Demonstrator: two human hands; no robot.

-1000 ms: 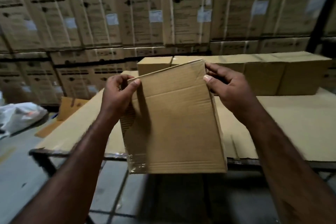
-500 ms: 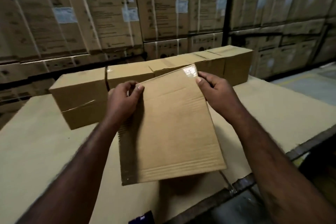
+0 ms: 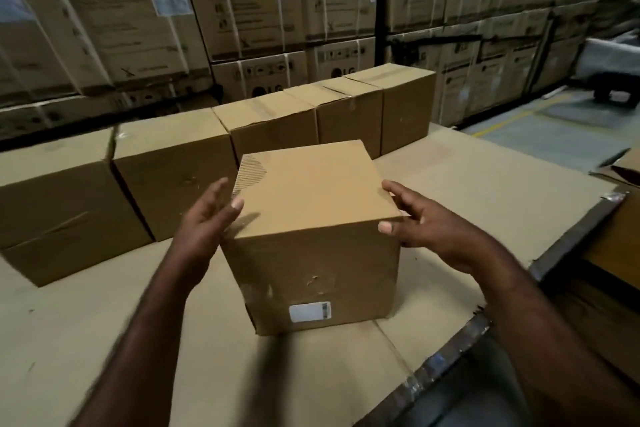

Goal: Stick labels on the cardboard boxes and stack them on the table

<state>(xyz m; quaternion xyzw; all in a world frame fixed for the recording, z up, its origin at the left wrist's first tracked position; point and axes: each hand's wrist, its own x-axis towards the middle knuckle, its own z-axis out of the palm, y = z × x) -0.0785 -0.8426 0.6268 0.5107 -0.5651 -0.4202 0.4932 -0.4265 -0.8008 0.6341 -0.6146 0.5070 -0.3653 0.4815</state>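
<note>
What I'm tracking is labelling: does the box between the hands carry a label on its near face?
Yes, a white label sits low on the near face of the box.

The box (image 3: 311,204) is no longer held tilted in the air. It now stands upright on the table (image 3: 485,184), just in front of the row of boxes (image 3: 173,163) and apart from it. Both hands have let go of its top edge. The left hand (image 3: 207,218) now lies with straight fingers against the box's upper left corner, thumb on the top. The right hand (image 3: 429,222) spreads along the upper right corner, thumb on the front face. A white label (image 3: 310,312) now shows low on the face turned away from the row.
</note>
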